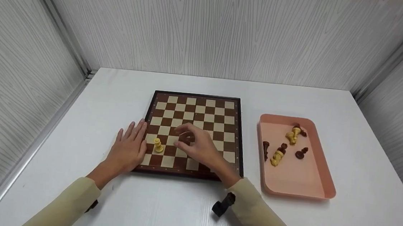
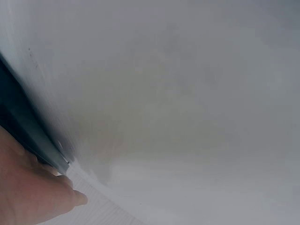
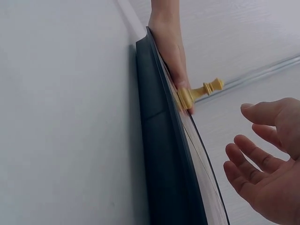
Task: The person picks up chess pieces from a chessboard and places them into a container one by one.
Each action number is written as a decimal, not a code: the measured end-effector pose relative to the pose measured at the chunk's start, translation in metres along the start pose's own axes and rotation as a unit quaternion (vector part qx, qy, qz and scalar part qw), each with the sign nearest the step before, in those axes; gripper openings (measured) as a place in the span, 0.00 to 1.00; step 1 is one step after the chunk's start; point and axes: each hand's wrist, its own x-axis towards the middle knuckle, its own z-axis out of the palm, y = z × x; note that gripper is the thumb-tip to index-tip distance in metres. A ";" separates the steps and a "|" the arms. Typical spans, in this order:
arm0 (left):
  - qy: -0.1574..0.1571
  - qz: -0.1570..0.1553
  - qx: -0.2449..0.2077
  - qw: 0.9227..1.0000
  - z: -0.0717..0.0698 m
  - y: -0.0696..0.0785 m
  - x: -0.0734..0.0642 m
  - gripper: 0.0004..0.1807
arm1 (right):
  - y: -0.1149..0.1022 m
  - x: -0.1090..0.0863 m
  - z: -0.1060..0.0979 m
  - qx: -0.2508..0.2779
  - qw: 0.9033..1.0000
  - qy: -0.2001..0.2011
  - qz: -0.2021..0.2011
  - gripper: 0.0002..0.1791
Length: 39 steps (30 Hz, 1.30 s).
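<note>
A yellow chess piece (image 1: 158, 146) with a crown-like top stands upright near the front left corner of the chessboard (image 1: 186, 164). My left hand (image 1: 127, 146) lies along the board's left edge, fingers straight and pointing away from me. Over the middle of the board hovers my right hand (image 1: 197, 144), its fingers loosely bent and apart with nothing between them, to the right of the yellow piece. In the right wrist view the right hand's fingers (image 3: 248, 161) face the yellow piece (image 3: 199, 94) across a gap. The left wrist view shows the left hand (image 2: 35, 194) against the board's dark side.
A pink tray (image 1: 297, 192) right of the board holds several yellow and dark brown chess pieces, lying on their sides. The board and tray stand on a white table (image 1: 165, 203). Grey wood-grain panels (image 1: 229, 32) rise behind and at both sides.
</note>
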 end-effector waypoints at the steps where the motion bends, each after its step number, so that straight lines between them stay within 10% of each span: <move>1: 0.001 0.000 -0.001 1.000 0.000 0.000 0.000 0.34 | -0.001 0.001 0.003 0.000 1.000 -0.003 0.001 0.20; 39: 0.018 0.007 0.009 1.000 -0.002 0.002 -0.003 0.34 | 0.000 0.025 0.049 -0.053 0.998 -0.029 -0.005 0.06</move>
